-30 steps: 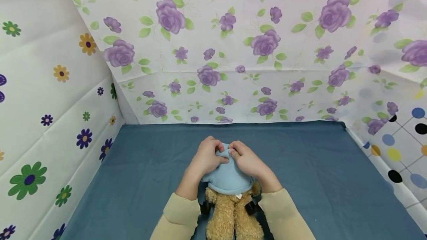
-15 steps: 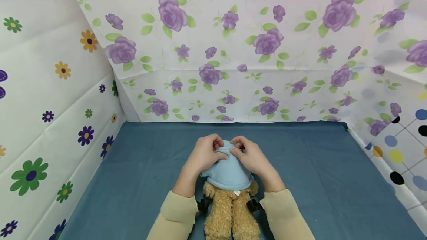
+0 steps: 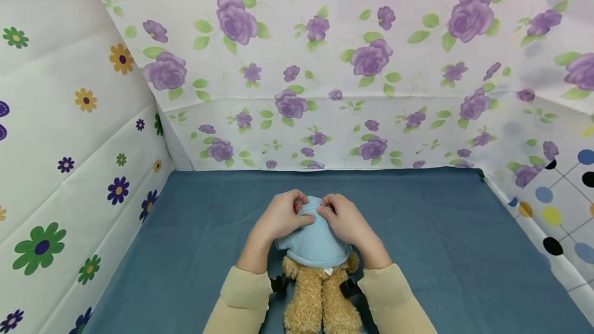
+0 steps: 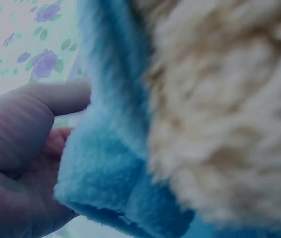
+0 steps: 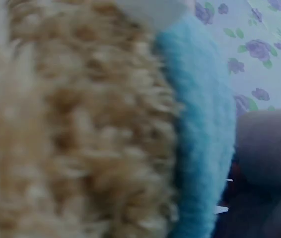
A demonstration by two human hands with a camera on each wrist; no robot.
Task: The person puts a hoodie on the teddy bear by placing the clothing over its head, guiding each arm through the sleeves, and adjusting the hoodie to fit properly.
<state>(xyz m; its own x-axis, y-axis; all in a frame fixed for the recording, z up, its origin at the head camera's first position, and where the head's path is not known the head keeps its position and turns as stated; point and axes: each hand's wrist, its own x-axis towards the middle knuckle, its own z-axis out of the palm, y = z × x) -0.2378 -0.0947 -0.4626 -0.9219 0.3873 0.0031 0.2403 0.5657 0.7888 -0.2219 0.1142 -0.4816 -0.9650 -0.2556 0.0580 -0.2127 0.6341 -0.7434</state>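
Purple-flowered sheeting (image 3: 297, 66) fills the top of the head view, blue-grey cloth (image 3: 209, 231) spreads below, and at lower centre the left hand (image 3: 284, 216) and right hand (image 3: 344, 219) both pinch the upper end of a light-blue garment (image 3: 313, 246), draped over a curly brown plush toy (image 3: 303, 295) reaching the bottom edge. Over to the left wrist: thumb against the garment at left, blurred fur at right. Right wrist: fur at left, blue fabric down the middle, the right hand shadowed at lower right, its grip unreadable there.

soft even light, wrist views blurred
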